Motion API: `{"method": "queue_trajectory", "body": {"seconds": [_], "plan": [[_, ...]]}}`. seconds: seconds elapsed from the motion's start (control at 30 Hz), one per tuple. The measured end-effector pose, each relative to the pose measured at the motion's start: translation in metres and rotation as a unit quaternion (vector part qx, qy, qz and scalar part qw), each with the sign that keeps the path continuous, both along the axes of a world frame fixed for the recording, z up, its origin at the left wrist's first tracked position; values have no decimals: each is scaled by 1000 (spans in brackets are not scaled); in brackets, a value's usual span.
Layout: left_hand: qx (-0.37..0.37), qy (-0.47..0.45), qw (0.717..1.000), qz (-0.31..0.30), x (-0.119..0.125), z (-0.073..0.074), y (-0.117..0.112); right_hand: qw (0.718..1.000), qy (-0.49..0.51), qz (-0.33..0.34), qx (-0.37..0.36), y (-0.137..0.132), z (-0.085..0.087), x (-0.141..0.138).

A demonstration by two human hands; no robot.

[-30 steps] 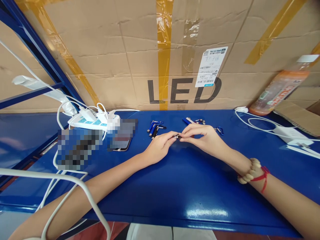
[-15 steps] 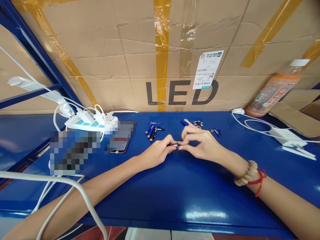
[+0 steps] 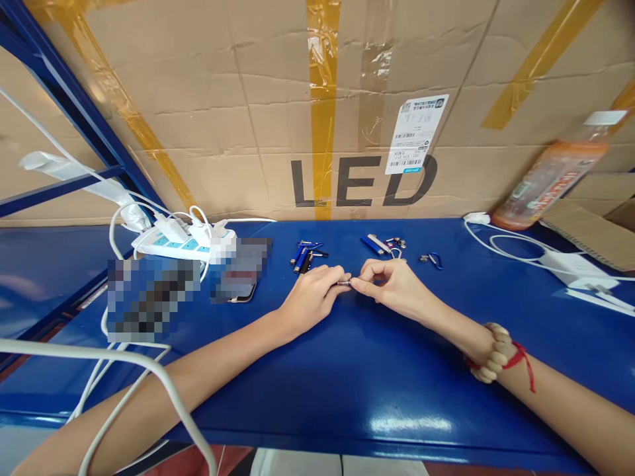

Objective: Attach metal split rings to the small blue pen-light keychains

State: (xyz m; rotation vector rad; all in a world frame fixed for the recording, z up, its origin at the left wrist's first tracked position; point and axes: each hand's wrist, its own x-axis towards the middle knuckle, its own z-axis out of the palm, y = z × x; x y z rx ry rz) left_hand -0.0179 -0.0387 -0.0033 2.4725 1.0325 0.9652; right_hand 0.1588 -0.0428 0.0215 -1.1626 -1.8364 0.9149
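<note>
My left hand [image 3: 313, 291] is closed around a small metal cylinder [image 3: 344, 283], and only its silver, ringed end shows between the hands. Thumb and fingers of my right hand [image 3: 391, 283] pinch the free end of that cylinder. Behind my left hand lie several small blue and black pen-like tubes [image 3: 300, 256] with metal tips. Beyond my right hand are a blue tube and a white one [image 3: 378, 244], close to some small metal parts [image 3: 397, 243]. A blue carabiner [image 3: 436, 261] with small metal bits lies farther right.
A large cardboard box [image 3: 268, 119] stands along the back of the blue table [image 3: 357, 396]. At left are a power strip [image 3: 183, 248], a phone [image 3: 241, 294] and white cables [image 3: 163, 377]. An orange drink bottle [image 3: 555, 175] and a white adapter [image 3: 573, 268] are at right.
My right hand's fingers have curled in closer around the cylinder's end, and the wrist has turned. My left hand has rolled over slightly, hiding more of the cylinder. The view has shifted slightly.
</note>
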Motion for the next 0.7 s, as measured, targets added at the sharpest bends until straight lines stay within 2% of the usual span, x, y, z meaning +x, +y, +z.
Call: {"method": "queue_trajectory", "body": {"seconds": [0.23,0.3,0.43,0.5,0.6,0.7], "plan": [[-20,16,1000,1,3,3,1,997,-4,-17,-71,6,-7,1],[-25,18,999,10,4,3,1,998,-36,-30,-29,8,-8,3],[-58,13,998,29,5,6,1,979,-104,-78,156,9,-5,9],[-70,2,997,22,5,8,1,970,-99,-46,215,10,-2,13],[-78,6,997,12,4,11,0,961,-81,25,265,12,1,17],[-83,23,996,13,4,12,-2,954,-83,42,285,13,2,20]]}}
